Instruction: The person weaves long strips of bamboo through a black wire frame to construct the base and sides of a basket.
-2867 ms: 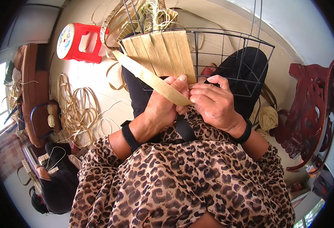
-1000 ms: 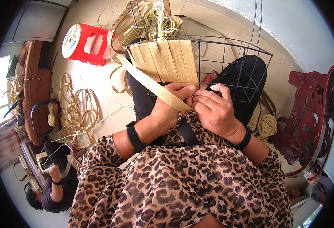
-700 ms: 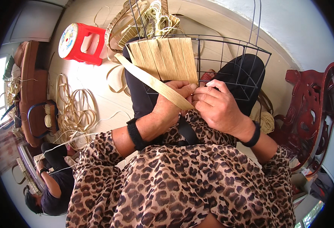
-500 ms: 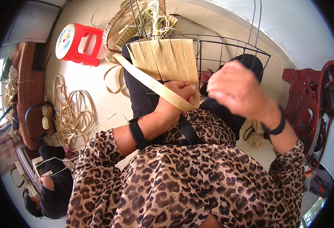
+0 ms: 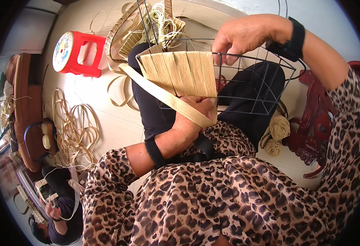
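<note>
A black wire basket frame (image 5: 249, 111) rests on my lap, its left part wrapped in wide tan flat strips (image 5: 180, 74) laid side by side. My left hand (image 5: 194, 110) is closed at the lower edge of the wrapped part, pinching a loose tan strip (image 5: 163, 95) against it. That strip runs from the hand up and left across the wrapping. My right hand (image 5: 239, 39) is over the far rim, just right of the wrapping. Its fingers point down behind the wires, bent and apart, with nothing visible between them; the tips are partly hidden.
A red stool (image 5: 83, 53) stands at the far left, near a woven basket (image 5: 124, 41) with pale strands in it. Coiled tan strips (image 5: 75, 127) lie on the floor at left. Twine balls (image 5: 279, 128) and a carved dark-red chair (image 5: 311, 119) are at right. Another person (image 5: 63, 217) sits lower left.
My right hand has moved from near the basket's right side up and over its far rim, the arm swinging outward. My left hand keeps its hold on the strip.
</note>
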Demonstrator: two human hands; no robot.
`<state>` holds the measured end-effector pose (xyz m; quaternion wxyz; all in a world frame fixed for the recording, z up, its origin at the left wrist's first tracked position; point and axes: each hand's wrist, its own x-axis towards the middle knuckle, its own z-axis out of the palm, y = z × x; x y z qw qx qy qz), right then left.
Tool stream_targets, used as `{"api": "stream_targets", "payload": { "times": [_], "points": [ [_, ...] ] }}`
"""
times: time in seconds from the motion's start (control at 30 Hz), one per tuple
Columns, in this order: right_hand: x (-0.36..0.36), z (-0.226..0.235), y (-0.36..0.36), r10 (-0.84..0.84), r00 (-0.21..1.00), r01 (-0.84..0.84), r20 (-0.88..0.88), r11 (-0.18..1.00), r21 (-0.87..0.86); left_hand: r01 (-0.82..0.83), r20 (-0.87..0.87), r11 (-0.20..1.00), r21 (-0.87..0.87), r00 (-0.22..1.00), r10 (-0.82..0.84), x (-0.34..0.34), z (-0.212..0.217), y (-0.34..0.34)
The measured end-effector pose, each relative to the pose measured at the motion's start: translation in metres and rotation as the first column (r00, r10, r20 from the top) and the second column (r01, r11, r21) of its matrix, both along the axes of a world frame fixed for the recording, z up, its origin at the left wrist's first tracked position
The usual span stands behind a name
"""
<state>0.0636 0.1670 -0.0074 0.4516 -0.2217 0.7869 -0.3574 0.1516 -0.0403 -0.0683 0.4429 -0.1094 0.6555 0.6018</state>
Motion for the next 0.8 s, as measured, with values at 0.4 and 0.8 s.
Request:
{"api": "stream_targets", "payload": {
  "times": [0.4, 0.8],
  "points": [
    [-0.019, -0.077, -0.034, 0.574, 0.79, -0.552, 0.216, 0.819, -0.156, -0.092, -0.052, 0.996, -0.005, 0.994, 0.091, 0.01, 0.001, 0.007],
    [-0.002, -0.079, -0.036, 0.532, 0.77, -0.552, 0.352, 0.832, -0.05, -0.037, -0.155, 0.996, -0.08, 0.988, 0.024, 0.019, 0.0, 0.01]
  ]
}}
